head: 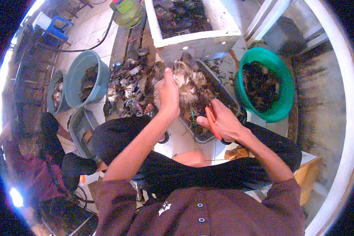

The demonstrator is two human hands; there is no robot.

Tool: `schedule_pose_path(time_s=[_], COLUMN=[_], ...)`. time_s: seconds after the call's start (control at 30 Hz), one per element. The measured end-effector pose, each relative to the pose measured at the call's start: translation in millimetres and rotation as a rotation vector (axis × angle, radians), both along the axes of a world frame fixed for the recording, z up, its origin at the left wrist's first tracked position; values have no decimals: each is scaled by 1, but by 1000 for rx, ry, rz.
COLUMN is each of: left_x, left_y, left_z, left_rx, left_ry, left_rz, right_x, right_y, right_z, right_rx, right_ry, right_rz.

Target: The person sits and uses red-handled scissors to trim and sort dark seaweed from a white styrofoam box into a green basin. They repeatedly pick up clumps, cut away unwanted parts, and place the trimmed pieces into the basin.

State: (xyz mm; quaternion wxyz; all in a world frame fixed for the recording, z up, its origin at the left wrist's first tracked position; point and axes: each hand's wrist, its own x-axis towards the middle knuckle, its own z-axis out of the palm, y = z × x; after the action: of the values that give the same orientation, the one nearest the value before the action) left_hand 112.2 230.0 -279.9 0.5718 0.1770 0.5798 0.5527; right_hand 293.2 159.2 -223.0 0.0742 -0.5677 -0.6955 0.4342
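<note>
My left hand is raised at the centre, thumb up, against a clump of pale and brown shell-like pieces, which it appears to hold. My right hand is closed around an orange-handled tool, perhaps pliers or scissors; its working end is hidden near the lower edge of the clump. Under both hands lies a grey plastic tray with dark debris and green strands in it. A heap of broken, shell-like pieces lies to the left of my left hand.
A white foam box of dark material stands ahead. A green basin is at right; grey-blue tubs and a grey bin are at left. Farther off are a green gas cylinder and blue stool. Another person sits at lower left.
</note>
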Motion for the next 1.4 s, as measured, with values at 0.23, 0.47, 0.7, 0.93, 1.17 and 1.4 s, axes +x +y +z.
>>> schedule_pose_path(time_s=[0.23, 0.47, 0.7, 0.93, 1.17, 1.4], left_x=[11, 8, 6, 10, 10, 7], left_y=[-9, -8, -13, -18, -15, -16], left_z=[-18, -40, -61, -48, -61, -78], left_rx=[-42, -199, -234, -293, -221, -201], left_ry=[22, -37, 35, -135, -270, 53], left_rz=[-56, -35, -89, -127, -235, -289], right_x=[5, 10, 13, 15, 18, 12], right_y=[0, 3, 0, -2, -1, 5], right_z=[-22, -45, -73, -76, -82, -55], right_rx=[31, 50, 46, 26, 103, 5], right_ry=[-92, -133, -214, -140, -100, -194], right_rz=[-46, -48, -10, -2, -7, 64])
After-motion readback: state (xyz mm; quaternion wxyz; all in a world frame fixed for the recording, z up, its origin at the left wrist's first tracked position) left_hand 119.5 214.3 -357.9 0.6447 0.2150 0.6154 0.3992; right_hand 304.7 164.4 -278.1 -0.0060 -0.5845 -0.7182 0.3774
